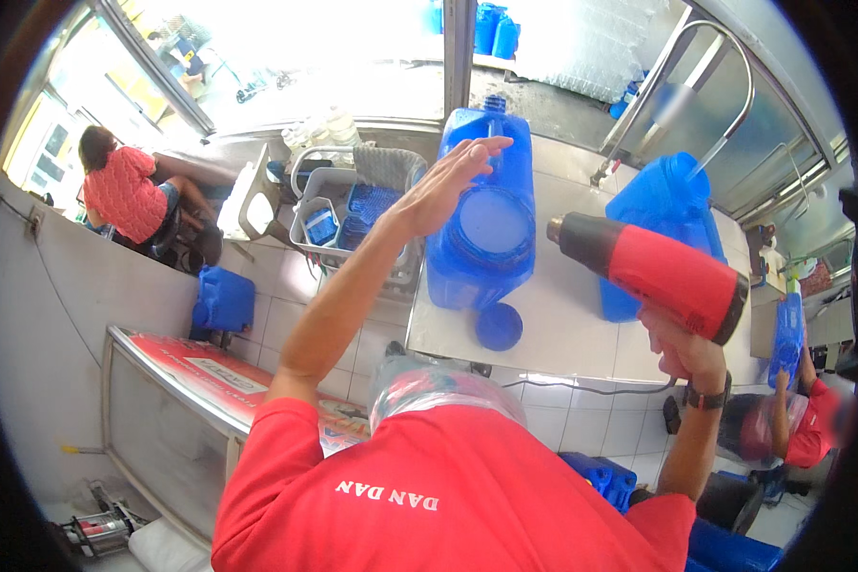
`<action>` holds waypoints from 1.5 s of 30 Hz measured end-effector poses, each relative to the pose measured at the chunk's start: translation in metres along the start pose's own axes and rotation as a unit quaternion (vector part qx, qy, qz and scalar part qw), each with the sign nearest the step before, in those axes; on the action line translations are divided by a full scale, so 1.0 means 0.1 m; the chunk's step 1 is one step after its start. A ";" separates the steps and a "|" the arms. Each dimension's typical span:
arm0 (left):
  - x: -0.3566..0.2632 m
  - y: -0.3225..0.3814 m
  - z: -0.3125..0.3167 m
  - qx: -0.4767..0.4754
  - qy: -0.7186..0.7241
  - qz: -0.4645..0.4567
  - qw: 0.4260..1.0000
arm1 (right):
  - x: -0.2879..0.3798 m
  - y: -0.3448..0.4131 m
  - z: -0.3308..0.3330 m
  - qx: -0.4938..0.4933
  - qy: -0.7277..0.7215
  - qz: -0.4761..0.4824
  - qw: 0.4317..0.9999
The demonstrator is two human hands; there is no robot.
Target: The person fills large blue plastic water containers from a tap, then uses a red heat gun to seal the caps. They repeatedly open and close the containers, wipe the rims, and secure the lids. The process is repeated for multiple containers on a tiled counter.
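Observation:
A red and black heat gun (651, 275) is gripped in my right hand (676, 343), its nozzle pointing left towards a blue plastic water jug (482, 243). That jug stands on the white tiled table (572, 329), with its wide round mouth capped by a pale cover or film. Over the jug's handle side I hold my left hand (447, 182) with fingers extended and nothing in it; whether it touches the jug I cannot tell. A round blue cap (499, 327) lies by the jug's near end. Behind the heat gun, a second blue jug (658, 193) stands under a curved metal pipe (747, 79).
A grey basket (314, 175) with blue items stands left of the table. A cable (593, 391) hangs below the table's front edge. One person (125, 186) sits far left; another person (804, 429) handles a blue jug at the right. More blue jugs (600, 475) stand below.

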State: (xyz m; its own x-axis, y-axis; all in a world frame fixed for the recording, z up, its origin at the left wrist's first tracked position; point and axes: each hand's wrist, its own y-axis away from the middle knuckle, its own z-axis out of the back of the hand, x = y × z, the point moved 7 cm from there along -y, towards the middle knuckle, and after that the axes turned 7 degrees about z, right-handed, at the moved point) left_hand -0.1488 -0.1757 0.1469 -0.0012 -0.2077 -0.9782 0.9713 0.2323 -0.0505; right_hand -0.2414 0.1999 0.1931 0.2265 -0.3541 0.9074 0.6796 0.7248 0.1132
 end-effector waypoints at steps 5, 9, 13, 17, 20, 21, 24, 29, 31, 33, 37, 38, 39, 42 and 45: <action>-0.21 0.00 -0.14 -0.038 -0.211 -0.065 0.975 | -0.52 0.42 0.06 -0.059 -0.054 -0.094 0.992; -0.28 0.17 -0.36 -0.014 -0.315 -0.063 0.947 | -0.81 0.42 -0.27 0.049 -0.055 -0.102 0.992; -0.29 0.41 -0.62 -0.023 -0.533 -0.080 0.842 | -0.55 0.36 -0.32 -0.062 -0.200 0.043 0.977; -0.21 0.40 -0.63 -0.038 -0.536 -0.099 0.838 | -0.27 0.25 -0.45 -0.108 -0.281 0.109 0.947; -0.13 0.32 -0.63 -0.033 -0.522 -0.109 0.845 | -0.27 0.23 -0.50 -0.111 -0.346 0.122 0.923; -0.14 0.30 -0.64 -0.033 -0.517 -0.118 0.847 | -0.27 0.21 -0.53 -0.112 -0.389 0.153 0.901; -0.24 0.28 -0.69 -0.040 -0.510 -0.133 0.849 | -0.30 0.10 -0.54 -0.145 -0.385 0.223 0.884; -0.66 0.47 -1.01 -0.022 -0.482 -0.234 0.844 | -0.16 -0.31 -0.87 -0.155 -0.430 0.258 0.851; -0.69 0.57 -1.23 0.090 -0.295 -0.174 0.935 | 0.05 -0.41 -0.96 -0.163 -0.429 0.303 0.835; -0.67 0.62 -1.36 0.120 -0.237 -0.114 0.957 | 0.23 -0.50 -1.10 -0.160 -0.404 0.323 0.840; -0.63 0.61 -1.24 0.042 -0.149 -0.079 0.985 | 0.10 -0.50 -1.12 -0.057 -0.247 0.332 0.908; -0.65 0.64 -1.16 0.023 -0.168 -0.104 0.980 | -0.12 -0.50 -1.09 -0.029 -0.221 0.310 0.924; -0.66 0.65 -1.05 -0.002 -0.235 -0.125 0.964 | -0.38 -0.49 -1.11 0.008 -0.182 0.301 0.936; -0.62 0.70 -0.65 -0.052 -0.226 -0.096 0.968 | -1.57 -0.57 -1.34 0.084 -0.273 0.106 0.953; -0.60 0.72 -0.35 -0.113 -0.211 -0.091 0.967 | -2.66 -0.40 -1.79 -0.013 0.189 0.038 0.981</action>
State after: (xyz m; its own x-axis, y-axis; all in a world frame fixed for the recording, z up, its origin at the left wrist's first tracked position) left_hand -0.0871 -0.1133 0.1954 -0.0239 -0.6231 -0.7818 0.8874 0.3468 -0.3036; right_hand -0.2041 0.1590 -0.1256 0.5163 -0.4965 0.6979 0.6667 0.7444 0.0363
